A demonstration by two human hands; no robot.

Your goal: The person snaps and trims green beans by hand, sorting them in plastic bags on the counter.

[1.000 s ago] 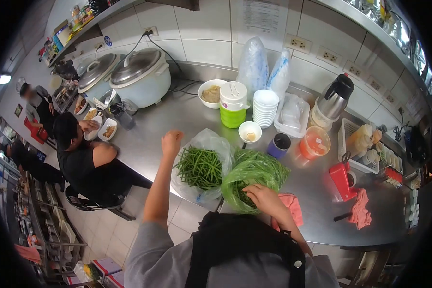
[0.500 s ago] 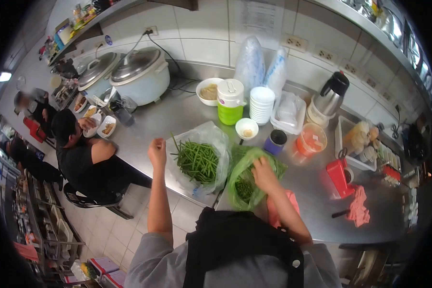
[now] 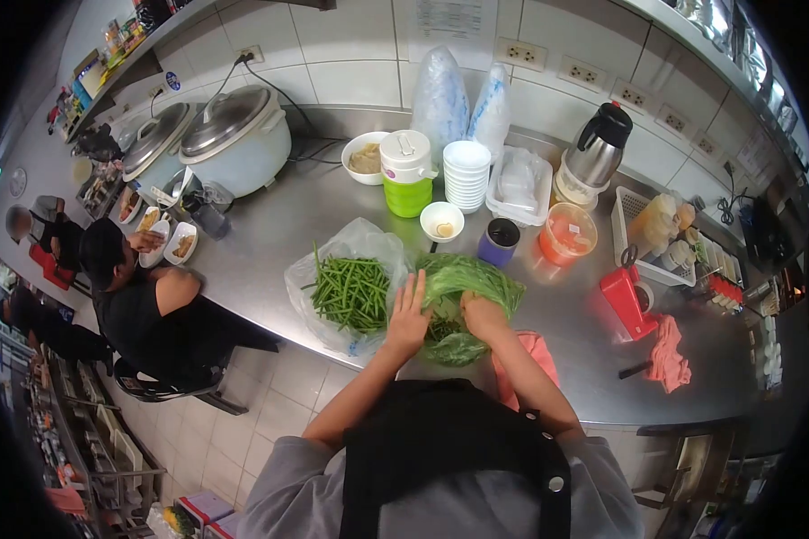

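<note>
My left hand [image 3: 409, 316] lies against the left side of a green plastic bag [image 3: 472, 280], its fingers stretched out and holding nothing. Inside the bag's mouth is my right hand [image 3: 484, 318], with curled fingers; what they grip, if anything, is hidden. Dark green pieces show low in the bag, between my hands. Just left of it, a clear plastic bag [image 3: 294, 286] lies spread open under a pile of cut green beans [image 3: 351, 292].
Behind the bags stand a small white bowl [image 3: 441, 222], a dark tumbler [image 3: 498, 242], a green-and-white jug [image 3: 406, 184] and an orange tub [image 3: 567, 235]. A red container [image 3: 626, 304] and pink cloth [image 3: 668, 355] are at right. A person [image 3: 144, 287] sits at left.
My left hand has come down and right, from beside the bean pile to the green bag. My right hand has shifted lower in the bag, whose edge has folded over. The view has shifted slightly.
</note>
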